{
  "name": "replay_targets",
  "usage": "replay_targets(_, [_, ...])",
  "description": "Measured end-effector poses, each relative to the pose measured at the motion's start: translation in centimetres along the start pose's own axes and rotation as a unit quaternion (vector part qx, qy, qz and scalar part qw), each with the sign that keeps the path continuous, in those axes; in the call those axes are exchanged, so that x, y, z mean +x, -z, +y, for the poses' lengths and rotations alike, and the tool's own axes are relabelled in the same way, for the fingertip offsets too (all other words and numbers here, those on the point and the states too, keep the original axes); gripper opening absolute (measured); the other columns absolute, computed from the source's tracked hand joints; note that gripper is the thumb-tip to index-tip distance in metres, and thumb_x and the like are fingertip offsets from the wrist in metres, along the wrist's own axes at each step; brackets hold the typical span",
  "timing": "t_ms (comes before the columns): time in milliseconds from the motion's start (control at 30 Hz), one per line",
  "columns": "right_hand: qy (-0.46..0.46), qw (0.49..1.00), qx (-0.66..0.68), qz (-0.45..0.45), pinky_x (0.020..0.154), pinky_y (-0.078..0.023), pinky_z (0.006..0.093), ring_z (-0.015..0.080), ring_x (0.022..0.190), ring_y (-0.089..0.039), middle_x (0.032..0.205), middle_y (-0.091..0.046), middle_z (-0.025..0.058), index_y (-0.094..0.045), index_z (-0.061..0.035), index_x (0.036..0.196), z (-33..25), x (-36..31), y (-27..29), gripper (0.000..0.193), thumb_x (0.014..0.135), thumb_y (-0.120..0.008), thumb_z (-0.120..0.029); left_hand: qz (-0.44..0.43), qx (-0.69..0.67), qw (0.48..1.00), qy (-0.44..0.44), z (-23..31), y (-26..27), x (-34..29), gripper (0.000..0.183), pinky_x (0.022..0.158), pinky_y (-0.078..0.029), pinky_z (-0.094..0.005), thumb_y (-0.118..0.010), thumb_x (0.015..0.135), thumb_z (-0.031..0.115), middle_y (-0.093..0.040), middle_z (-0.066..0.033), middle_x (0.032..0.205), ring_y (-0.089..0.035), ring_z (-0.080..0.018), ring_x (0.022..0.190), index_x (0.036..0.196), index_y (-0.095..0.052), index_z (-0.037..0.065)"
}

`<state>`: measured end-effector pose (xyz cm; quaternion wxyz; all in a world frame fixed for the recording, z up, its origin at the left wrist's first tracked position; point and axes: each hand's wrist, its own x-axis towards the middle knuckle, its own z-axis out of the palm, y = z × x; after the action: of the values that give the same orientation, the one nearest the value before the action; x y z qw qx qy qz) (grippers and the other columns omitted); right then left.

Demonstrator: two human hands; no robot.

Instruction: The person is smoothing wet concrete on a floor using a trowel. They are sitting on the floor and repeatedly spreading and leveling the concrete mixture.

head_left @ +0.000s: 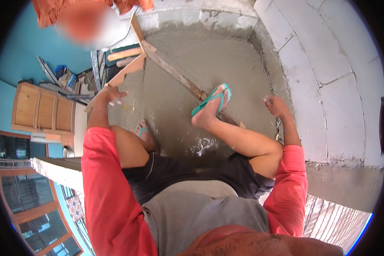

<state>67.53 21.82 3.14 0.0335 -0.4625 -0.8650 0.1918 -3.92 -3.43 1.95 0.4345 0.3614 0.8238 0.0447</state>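
My left hand (113,95) is beside the edge of an upright wooden board (131,68), its fingers apart and nothing in them. Whether it touches the board I cannot tell. Grey smears mark its fingertips. My right hand (277,106) hangs near the low rendered edge by the block wall, fingers curled in, with no object showing in them. Between my hands spreads a grey cement floor (187,55) that looks wet. A long wooden strip (175,70) lies slantwise across it. One green flip-flop (213,100) on my right foot is over the strip; my left foot is on the floor.
A pale block wall (328,98) rises on the right. At the far left, a wooden cabinet (42,106) stands near piled scrap and offcuts (70,81). Orange cloth (51,10) hangs at the top left. A whitish splash (205,146) lies near my knees.
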Motion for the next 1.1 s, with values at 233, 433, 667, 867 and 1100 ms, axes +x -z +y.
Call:
replay_targets(233, [0.015, 0.999, 0.007, 0.042, 0.067, -0.044, 0.0491, 0.0459, 0.073, -0.054, 0.076, -0.06, 0.0258, -0.058, 0.0016, 0.084, -4.3, -0.4, 2.1, 0.03, 0.095, -0.054, -0.026, 0.001, 0.025, 1.0, 0.009, -1.6, 0.0, 1.2, 0.099, 0.06, -0.06, -0.0379, -0.067, 0.088, 0.046, -0.052, -0.0242, 0.132, -0.072, -0.028, 0.087, 0.148, -0.008, -0.007])
replay_targets(433, [0.019, 0.997, 0.003, 0.07, 0.07, -0.044, 0.0509, 0.049, 0.079, -0.054, 0.081, -0.06, 0.0283, -0.059, 0.0012, 0.085, -2.3, -0.7, 1.3, 0.029, 0.094, -0.054, -0.025, -0.011, 0.043, 0.999, -0.016, -0.6, 0.1, 0.9, 0.1, 0.063, -0.06, -0.0393, -0.067, 0.088, 0.045, -0.056, -0.0229, 0.129, -0.072, -0.0288, 0.088, 0.152, -0.003, 0.002])
replay_targets(667, [0.044, 0.994, -0.015, 0.099, 0.072, -0.045, 0.0521, 0.05, 0.083, -0.056, 0.084, -0.061, 0.0292, -0.06, 0.0016, 0.087, -0.2, -0.1, 0.2, 0.029, 0.094, -0.055, -0.026, 0.031, 0.05, 0.998, -0.039, 1.4, -0.3, -1.5, 0.099, 0.064, -0.06, -0.0402, -0.069, 0.086, 0.045, -0.06, -0.021, 0.123, -0.072, -0.0281, 0.086, 0.153, -0.006, 0.008])
replay_targets(867, [0.046, 0.997, -0.025, 0.055, 0.072, -0.045, 0.0522, 0.0495, 0.083, -0.057, 0.083, -0.061, 0.0296, -0.059, 0.0026, 0.089, -1.9, -0.1, 1.2, 0.03, 0.094, -0.055, -0.027, 0.008, 0.045, 0.999, -0.029, 0.1, 0.3, -0.6, 0.094, 0.059, -0.059, -0.0385, -0.069, 0.086, 0.045, -0.061, -0.0206, 0.122, -0.072, -0.0265, 0.083, 0.152, -0.013, 0.008])
replay_targets(1100, [-0.016, 1.0, -0.014, -0.009, 0.065, -0.048, 0.044, 0.0348, 0.067, -0.061, 0.072, -0.062, 0.0207, -0.058, 0.0034, 0.088, -1.9, 0.1, 1.7, 0.031, 0.097, -0.054, -0.026, 0.046, 0.05, 0.994, -0.08, -0.2, -0.2, -0.5, 0.091, 0.057, -0.056, -0.0363, -0.069, 0.084, 0.049, -0.062, -0.0219, 0.115, -0.072, -0.025, 0.079, 0.144, -0.024, -0.002])
